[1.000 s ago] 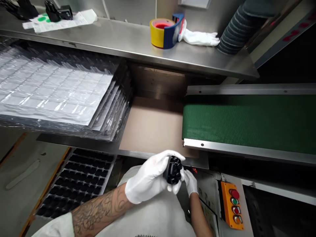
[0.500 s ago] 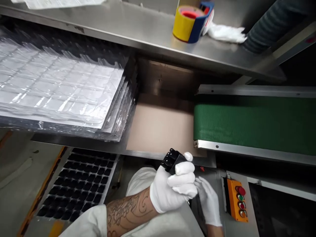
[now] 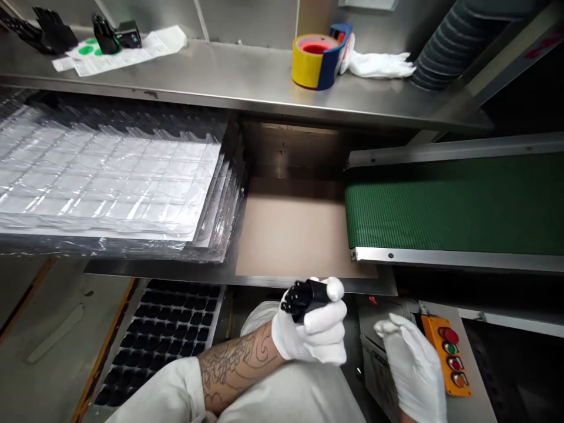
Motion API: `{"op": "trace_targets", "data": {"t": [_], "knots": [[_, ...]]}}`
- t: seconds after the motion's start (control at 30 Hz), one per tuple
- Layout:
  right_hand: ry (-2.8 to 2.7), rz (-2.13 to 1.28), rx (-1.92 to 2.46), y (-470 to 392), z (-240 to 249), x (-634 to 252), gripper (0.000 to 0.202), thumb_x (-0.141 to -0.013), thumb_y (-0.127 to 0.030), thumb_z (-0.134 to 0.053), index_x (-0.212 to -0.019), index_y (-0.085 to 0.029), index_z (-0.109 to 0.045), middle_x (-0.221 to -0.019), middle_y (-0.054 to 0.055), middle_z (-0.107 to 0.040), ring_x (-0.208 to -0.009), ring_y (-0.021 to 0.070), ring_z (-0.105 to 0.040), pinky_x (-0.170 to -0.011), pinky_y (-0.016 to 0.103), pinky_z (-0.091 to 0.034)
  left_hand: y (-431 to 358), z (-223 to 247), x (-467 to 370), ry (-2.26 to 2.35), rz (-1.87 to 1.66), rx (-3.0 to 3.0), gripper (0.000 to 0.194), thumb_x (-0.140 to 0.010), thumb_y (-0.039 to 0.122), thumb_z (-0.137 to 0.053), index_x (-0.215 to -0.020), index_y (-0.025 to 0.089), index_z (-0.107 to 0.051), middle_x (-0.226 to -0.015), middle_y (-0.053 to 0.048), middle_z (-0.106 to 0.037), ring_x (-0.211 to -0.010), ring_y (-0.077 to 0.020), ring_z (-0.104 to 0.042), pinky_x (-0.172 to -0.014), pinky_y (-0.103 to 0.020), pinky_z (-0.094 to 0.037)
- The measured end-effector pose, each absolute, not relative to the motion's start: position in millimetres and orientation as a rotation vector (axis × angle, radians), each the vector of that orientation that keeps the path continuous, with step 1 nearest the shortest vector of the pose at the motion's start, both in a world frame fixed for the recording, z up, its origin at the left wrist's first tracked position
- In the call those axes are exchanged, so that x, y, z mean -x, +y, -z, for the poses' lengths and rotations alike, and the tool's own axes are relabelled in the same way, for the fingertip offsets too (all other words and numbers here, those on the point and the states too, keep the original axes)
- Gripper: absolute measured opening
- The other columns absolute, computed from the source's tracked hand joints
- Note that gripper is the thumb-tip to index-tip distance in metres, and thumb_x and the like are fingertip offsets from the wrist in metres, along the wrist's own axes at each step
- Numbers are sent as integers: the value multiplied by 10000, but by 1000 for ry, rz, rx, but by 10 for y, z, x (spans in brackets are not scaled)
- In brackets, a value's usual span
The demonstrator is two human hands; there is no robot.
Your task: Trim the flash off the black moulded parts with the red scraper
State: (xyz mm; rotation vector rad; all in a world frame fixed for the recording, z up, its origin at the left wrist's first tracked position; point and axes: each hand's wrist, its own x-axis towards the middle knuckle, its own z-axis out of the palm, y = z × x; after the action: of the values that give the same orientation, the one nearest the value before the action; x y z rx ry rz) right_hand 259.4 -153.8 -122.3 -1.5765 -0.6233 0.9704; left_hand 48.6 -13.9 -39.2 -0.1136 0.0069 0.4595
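My left hand (image 3: 315,329), in a white glove, is closed around a small black part (image 3: 304,299) with several shiny prongs, just in front of the table's front edge. To its right, my gloved right hand (image 3: 414,364) is raised beside the orange button box, fingers extended and slightly curved, with nothing visible in it. A tan board (image 3: 299,229) lies beyond the left hand, between a stack of clear plastic trays with white sheets (image 3: 106,176) and a green conveyor belt (image 3: 453,205).
The steel shelf (image 3: 238,76) at the back bears yellow and blue tape rolls (image 3: 312,61), a white glove (image 3: 379,64), and black parts (image 3: 106,35) on paper. A tray of black pieces (image 3: 167,335) sits low left. The orange button box (image 3: 447,355) stands at right.
My right hand has moved right, away from my left hand, which still holds the black part, now turned with its prong ends more toward the camera. The view has shifted, showing more of the shelf.
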Motion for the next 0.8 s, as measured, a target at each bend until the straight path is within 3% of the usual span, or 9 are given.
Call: {"op": "trace_targets", "data": {"t": [0.07,0.13,0.3,0.43,0.6,0.8], "knots": [[-716,-1033,1475,-1499,987,-2647,164,-915,-261,-566,-1014,-194,-680,-740,31,-637,-739,161,-670,-714,319,-595,-68,440,-503,-97,-315,-114,241,-826,436,-607,-887,212,-669,-385,27,-456,-274,-104,-291,-328,-226,-277],[-1014,-980,1426,-1443,663,-2720,184,-908,-168,-557,-1032,-192,-690,-773,41,-638,-758,150,-655,-700,296,-574,51,472,-524,-77,-147,-388,333,-816,456,-638,-983,170,-672,-542,-47,-599,-388,-145,-469,-380,-247,-352],[-1899,-556,1274,-1192,-191,-2894,351,-832,-71,-635,-1163,-187,-647,-1019,73,-647,-1005,165,-604,-851,323,-525,349,392,-737,26,245,-780,391,-802,455,-692,-1017,130,-664,-790,-83,-677,-581,-172,-622,-489,-269,-489],[-2116,-477,1256,-1058,-450,-2972,318,-868,-145,-642,-1184,-177,-627,-1037,68,-637,-1012,144,-580,-863,316,-499,349,267,-1035,-94,298,-747,388,-841,477,-627,-959,111,-681,-735,-93,-661,-606,-195,-622,-528,-299,-496],[-2028,-495,1285,-1086,-500,-3069,288,-894,-164,-619,-1182,-171,-623,-1057,60,-644,-1020,116,-585,-867,273,-499,98,288,-1342,-217,206,-502,381,-837,503,-592,-888,135,-678,-509,-59,-569,-354,-137,-384,-398,-282,-335],[-1984,-556,1256,-1146,-593,-3226,371,-877,-121,-617,-1230,-233,-590,-1029,17,-673,-1008,123,-612,-875,271,-516,-170,331,-1602,-211,159,-299,339,-757,540,-617,-770,203,-652,-348,-18,-455,-286,-141,-314,-396,-289,-312]]}}
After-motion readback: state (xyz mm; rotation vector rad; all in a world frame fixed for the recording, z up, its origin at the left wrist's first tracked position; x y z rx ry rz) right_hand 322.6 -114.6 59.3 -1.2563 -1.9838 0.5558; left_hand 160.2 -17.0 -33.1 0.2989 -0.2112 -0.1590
